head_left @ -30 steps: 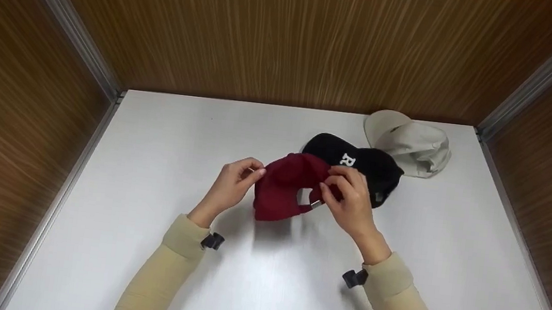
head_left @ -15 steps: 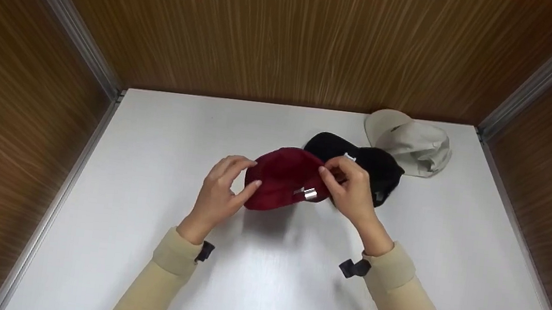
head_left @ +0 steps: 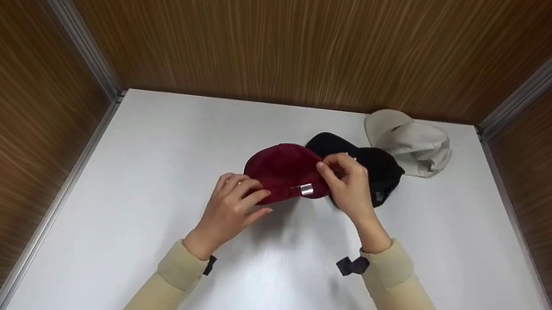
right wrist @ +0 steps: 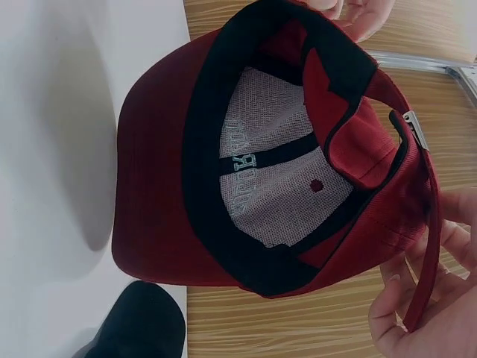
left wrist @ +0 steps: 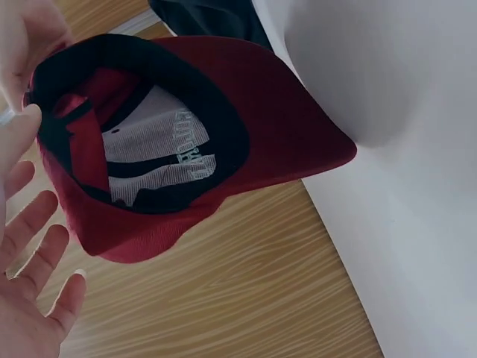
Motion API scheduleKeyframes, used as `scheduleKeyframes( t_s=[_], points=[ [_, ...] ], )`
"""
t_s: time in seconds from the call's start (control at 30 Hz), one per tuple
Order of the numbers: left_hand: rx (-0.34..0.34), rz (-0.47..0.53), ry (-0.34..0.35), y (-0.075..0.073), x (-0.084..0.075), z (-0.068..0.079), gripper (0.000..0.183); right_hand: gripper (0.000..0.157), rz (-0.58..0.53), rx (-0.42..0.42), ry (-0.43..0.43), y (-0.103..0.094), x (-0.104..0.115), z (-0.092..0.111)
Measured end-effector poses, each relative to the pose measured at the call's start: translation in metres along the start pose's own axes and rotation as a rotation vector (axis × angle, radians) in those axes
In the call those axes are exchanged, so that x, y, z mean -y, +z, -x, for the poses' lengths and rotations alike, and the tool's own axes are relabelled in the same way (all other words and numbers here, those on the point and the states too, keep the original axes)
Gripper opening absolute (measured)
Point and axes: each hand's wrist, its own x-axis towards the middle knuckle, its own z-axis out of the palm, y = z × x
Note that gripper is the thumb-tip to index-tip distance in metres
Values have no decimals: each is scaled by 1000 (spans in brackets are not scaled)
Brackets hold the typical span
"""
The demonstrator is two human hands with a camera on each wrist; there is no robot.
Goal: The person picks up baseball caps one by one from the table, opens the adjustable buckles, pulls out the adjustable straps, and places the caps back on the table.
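The left hand (head_left: 232, 208) shifts along the burgundy fabric baseball cap (head_left: 279, 168), fingers spreading, contact unclear; the right hand (head_left: 351, 187) pinches the opposite edge, likely carrying it now, aloft between both.

A smooth white table (head_left: 179, 139) with a glossy surface carries two caps. On its far right part lies a beige cap (head_left: 420, 142), and just in front of it lies a black cap (head_left: 381, 167), its brim pointing to the far left.
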Motion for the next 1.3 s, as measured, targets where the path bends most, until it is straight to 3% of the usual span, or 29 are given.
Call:
scheduleKeyframes(
  t_s=[0.27,0.5,0.63,0.8,1.0,1.3],
  points=[
    [3,-28,-15,5,-1,-4,15,7,-8,6,21,-1,-3,0],
    [-62,120,-143,2,5,-12,5,6,-42,49,-4,-6,-13,3],
    [-73,229,-231,-1,12,-16,7,10,-126,52,-8,-10,-31,7],
    [-68,286,-297,-4,20,-19,9,16,-226,90,39,-13,-62,20],
    [-61,324,-326,-6,24,-21,10,34,-220,141,79,-2,-85,33],
    [-62,361,-337,-8,30,-24,11,12,-257,56,109,21,-87,32]
  ],
)
